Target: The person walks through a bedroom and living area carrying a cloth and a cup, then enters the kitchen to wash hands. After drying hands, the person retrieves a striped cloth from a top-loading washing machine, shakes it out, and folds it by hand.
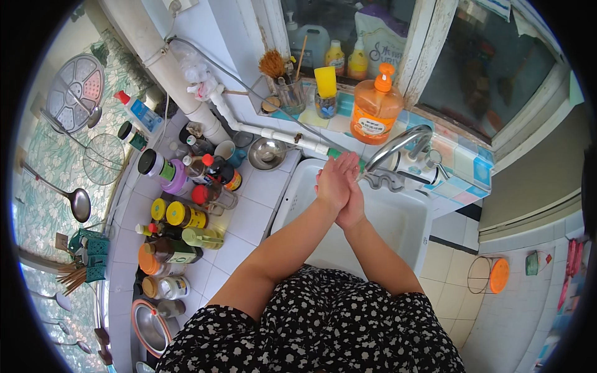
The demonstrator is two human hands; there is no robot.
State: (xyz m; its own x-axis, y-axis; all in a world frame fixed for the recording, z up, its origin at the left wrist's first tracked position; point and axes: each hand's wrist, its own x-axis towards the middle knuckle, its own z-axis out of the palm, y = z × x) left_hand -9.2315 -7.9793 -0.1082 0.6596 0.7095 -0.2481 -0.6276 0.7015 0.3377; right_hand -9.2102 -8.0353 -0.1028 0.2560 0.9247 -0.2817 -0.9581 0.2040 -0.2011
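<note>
Over the white sink (398, 233), my left hand (336, 180) lies flat across my right hand (353, 208), the two palms pressed together. The left fingers are stretched out toward the faucet. Most of the right hand is covered by the left, though its fingers look extended too. Neither hand holds an object. Just right of the fingertips curves the chrome faucet (407, 138), its mouth close to the hands. Whether water runs from it I cannot make out.
An orange pump bottle (376, 109) stands on the tiled ledge behind the sink, beside a cup with a yellow sponge-like piece (325, 81). On the left counter sit a metal bowl (267, 153) and several sauce bottles and jars (186, 214). A white pipe (286, 137) runs along the back.
</note>
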